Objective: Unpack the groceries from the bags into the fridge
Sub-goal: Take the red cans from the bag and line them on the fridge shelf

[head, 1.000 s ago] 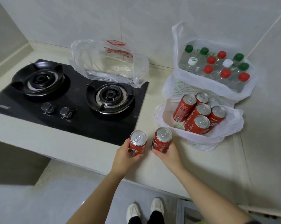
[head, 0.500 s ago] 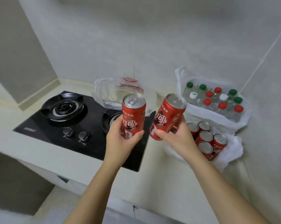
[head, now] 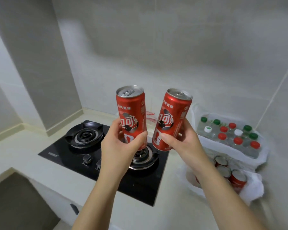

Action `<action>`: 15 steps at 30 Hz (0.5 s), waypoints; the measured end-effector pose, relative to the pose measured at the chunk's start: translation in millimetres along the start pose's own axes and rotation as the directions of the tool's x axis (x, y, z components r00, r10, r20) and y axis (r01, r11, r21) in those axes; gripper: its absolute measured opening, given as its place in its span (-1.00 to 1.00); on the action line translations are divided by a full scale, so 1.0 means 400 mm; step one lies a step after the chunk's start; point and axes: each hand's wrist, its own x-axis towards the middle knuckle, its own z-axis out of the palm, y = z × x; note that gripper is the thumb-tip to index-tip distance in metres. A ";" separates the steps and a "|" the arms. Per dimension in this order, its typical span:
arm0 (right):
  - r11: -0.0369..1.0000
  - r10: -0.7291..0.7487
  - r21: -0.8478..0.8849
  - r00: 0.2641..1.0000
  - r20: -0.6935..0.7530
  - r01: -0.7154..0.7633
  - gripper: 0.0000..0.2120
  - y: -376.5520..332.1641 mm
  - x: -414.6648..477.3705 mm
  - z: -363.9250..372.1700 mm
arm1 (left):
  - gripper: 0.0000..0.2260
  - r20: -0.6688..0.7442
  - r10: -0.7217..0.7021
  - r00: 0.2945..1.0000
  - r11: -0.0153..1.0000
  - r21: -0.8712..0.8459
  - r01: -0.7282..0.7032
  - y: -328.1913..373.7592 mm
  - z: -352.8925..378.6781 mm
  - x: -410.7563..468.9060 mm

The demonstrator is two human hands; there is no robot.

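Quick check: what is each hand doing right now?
Left hand: closed around the left red can.
Right hand: closed around the right red can.

Black two-burner gas hob (head: 83,151), pale countertop (head: 23,156), grey tiled wall (head: 156,47)

Home kitchen. A black glass two-burner gas hob (head: 96,156) w/ round knobs sat flush in a pale stone countertop (head: 32,160), large grey wall tiles (head: 156,55) behind. White plastic shopping bags (head: 256,193) of groceries stood on the counter at the rt: clear bottles (head: 229,135) w/ red, green & white caps, red drink cans (head: 237,178).
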 end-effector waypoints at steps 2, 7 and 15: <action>0.999 0.016 0.034 1.000 0.012 -0.017 -0.54 0.002 0.004 0.019 | -0.58 -0.021 -0.014 1.000 1.000 0.015 0.014 0.002 -0.019 -0.007; 0.988 0.076 0.129 0.994 0.072 -0.085 -0.46 0.018 0.034 0.084 | -0.60 -0.133 -0.065 0.989 0.996 0.053 0.073 -0.004 -0.067 -0.024; 0.977 0.076 0.163 0.937 0.341 -0.139 -0.53 0.025 0.104 0.216 | -0.52 -0.422 -0.103 0.901 0.976 0.133 0.174 0.002 -0.145 -0.061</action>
